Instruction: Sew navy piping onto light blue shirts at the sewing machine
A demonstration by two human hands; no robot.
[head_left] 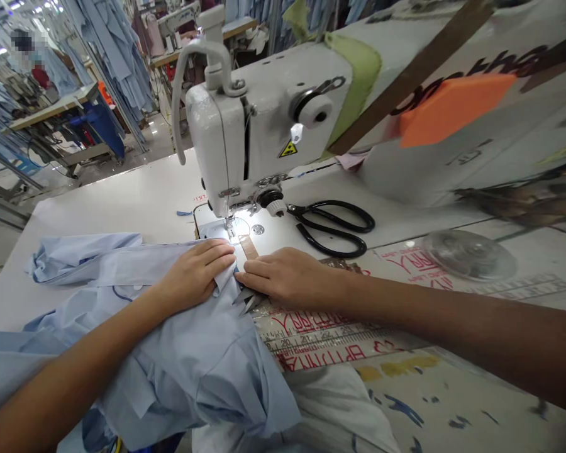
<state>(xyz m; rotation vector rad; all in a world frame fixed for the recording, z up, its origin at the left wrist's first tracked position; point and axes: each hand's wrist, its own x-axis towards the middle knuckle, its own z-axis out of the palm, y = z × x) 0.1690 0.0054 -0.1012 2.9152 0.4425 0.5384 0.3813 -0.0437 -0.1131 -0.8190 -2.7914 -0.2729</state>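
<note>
The left hand (pixel 195 274) lay flat on the shirt (pixel 193 358), its grip open and loose, fingertips pressing a fold just before the machine (pixel 264 119). The right hand (pixel 283 277) met it at the cloth's edge, its grip closed on snips (pixel 248 302), points poking out beneath. Scissors (pixel 334 228) lay near behind; bare worktop (pixel 136 195) stretched away to the left
</note>
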